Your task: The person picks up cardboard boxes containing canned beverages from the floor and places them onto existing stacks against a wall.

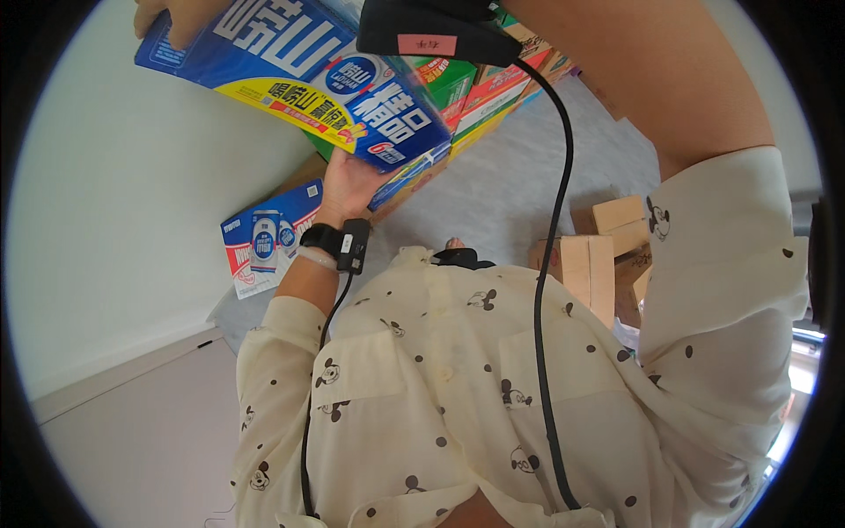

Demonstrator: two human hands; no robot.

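Note:
A blue beer carton (290, 66) with large white lettering and a yellow band is held up tilted at the upper left. My left hand (352, 180) holds its lower right edge from beneath, with the fingers partly hidden behind it. Bent fingers over the carton's upper left end appear to be my right hand (185, 18), reaching across along the top edge of the view. Most of that hand lies outside the picture. A black device (440, 33) with a pink label covers the right wrist, and a smaller black one (354, 246) sits on the left wrist.
Behind the held carton stand stacked coloured cartons (480, 92). A blue, white and red carton (268, 242) rests by the white wall (132, 220). Brown cardboard boxes (585, 273) are on the grey floor (510, 185) at right. Black cables (539, 326) hang from both wrists.

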